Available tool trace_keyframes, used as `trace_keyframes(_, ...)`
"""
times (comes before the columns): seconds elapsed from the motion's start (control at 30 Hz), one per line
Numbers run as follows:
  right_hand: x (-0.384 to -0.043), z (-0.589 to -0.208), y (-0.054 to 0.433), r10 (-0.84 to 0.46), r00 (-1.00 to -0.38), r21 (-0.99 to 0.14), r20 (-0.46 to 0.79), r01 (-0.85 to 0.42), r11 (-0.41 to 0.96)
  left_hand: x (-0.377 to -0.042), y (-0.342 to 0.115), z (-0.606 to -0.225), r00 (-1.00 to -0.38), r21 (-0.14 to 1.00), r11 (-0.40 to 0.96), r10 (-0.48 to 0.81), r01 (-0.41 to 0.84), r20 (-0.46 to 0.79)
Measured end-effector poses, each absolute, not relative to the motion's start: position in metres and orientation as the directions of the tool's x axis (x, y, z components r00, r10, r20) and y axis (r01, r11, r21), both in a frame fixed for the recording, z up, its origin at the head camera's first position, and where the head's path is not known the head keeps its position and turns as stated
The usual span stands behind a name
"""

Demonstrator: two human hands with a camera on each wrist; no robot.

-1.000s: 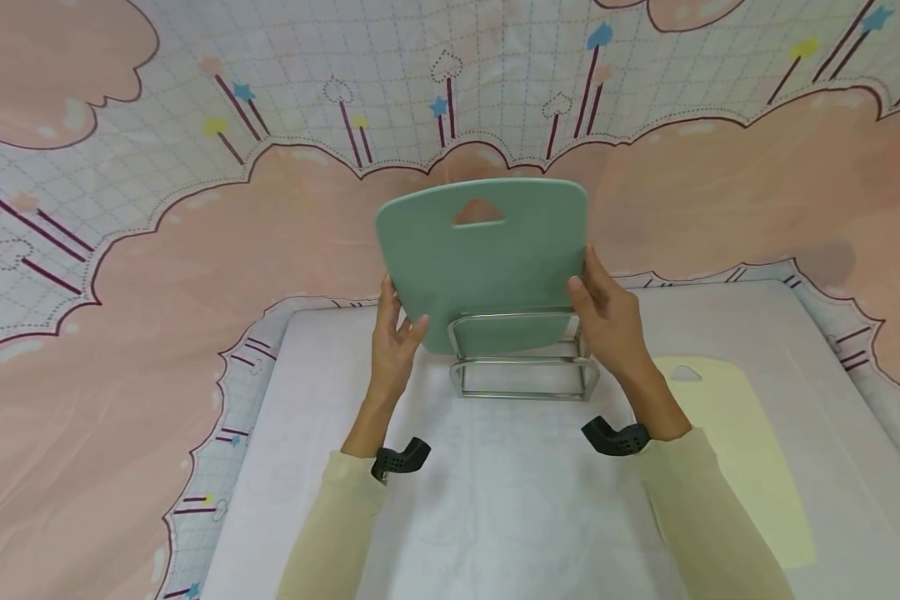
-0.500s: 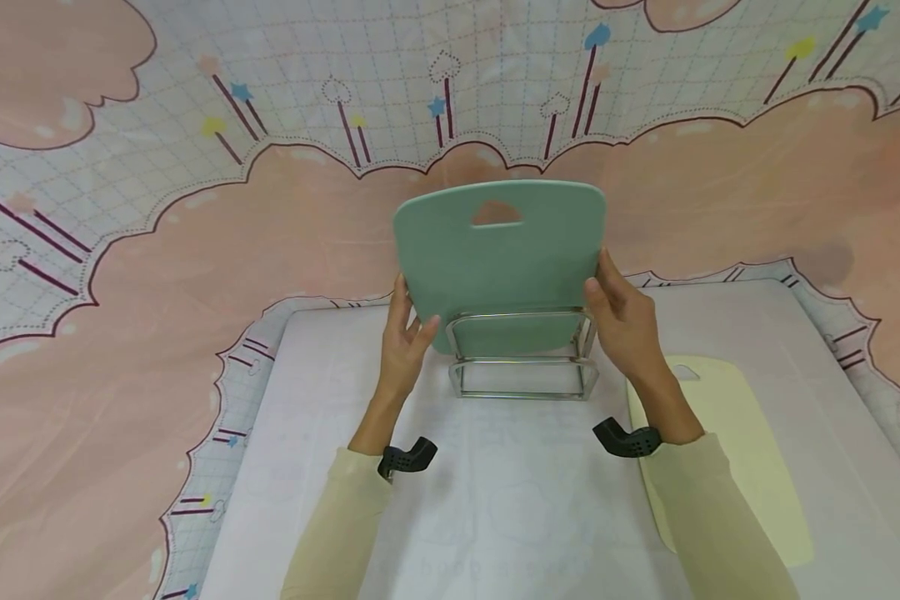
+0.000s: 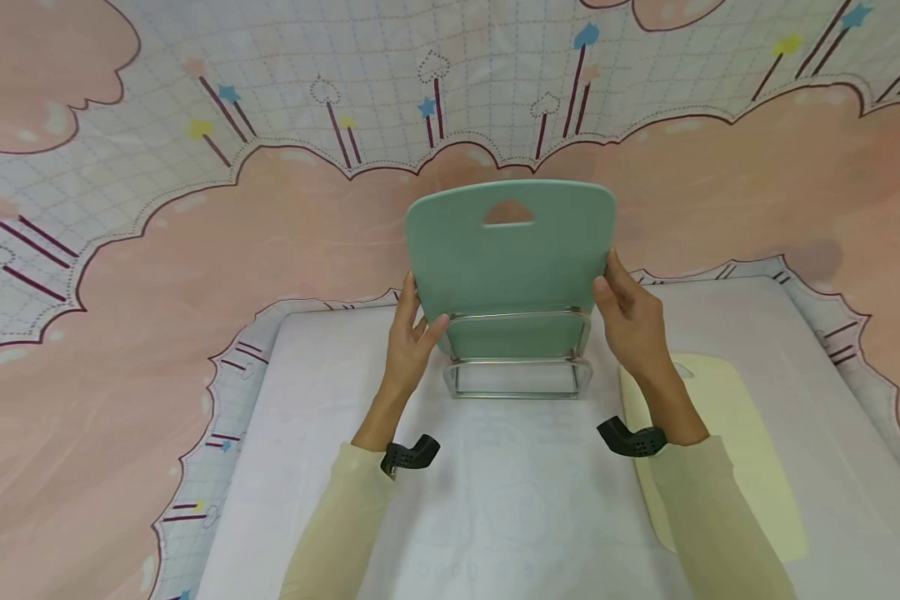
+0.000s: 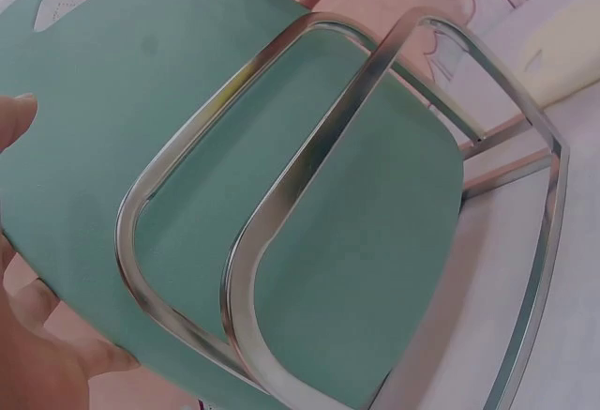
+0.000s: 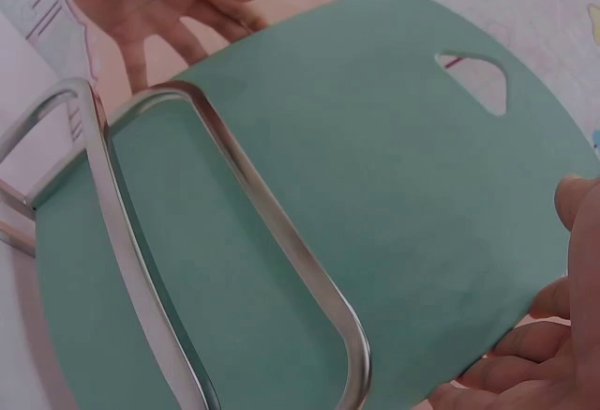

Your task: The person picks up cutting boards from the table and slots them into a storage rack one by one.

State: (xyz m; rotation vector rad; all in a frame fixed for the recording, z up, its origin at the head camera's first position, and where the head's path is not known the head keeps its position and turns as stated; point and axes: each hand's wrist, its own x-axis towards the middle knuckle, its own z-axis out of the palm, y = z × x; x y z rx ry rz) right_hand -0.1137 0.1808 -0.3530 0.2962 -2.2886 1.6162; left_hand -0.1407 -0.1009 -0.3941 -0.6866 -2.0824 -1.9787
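A green cutting board stands upright, leaning slightly back, with its handle cutout at the top. Its lower part sits behind two loops of a metal wire rack, and the bottom edge is level with the rack's base. My left hand holds the board's left edge, thumb toward the front. On the opposite edge, my right hand grips with the thumb in front and fingers behind, as the right wrist view also shows. The silver bars cross the board's face in the left wrist view.
A pale yellow cutting board lies flat on the white table at the right, partly under my right forearm. A patterned cloth hangs behind the table and shows around its sides. Black bands sit on both wrists.
The green board has shifted right and straightened, its lower part now lined up with the rack. Both hands moved right along with it, keeping hold of its edges.
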Motion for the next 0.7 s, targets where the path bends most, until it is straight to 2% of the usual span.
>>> trace_keyframes(0.23,-0.118,-0.358,0.184,0.039,-0.922,-0.870,0.386,-0.349,0.348,-0.144,-0.099,-0.394,-0.882,0.904,-0.011,0.214,0.428,0.421)
trace_keyframes(0.47,-0.134,-0.383,0.196,0.051,-0.929,-0.868,0.367,-0.323,0.378,-0.146,-0.098,-0.393,-0.897,0.916,0.030,0.218,0.401,0.385)
trace_keyframes(0.7,-0.141,-0.388,0.200,0.050,-0.928,-0.853,0.368,-0.316,0.416,-0.150,-0.098,-0.392,-0.902,0.918,0.061,0.224,0.392,0.370)
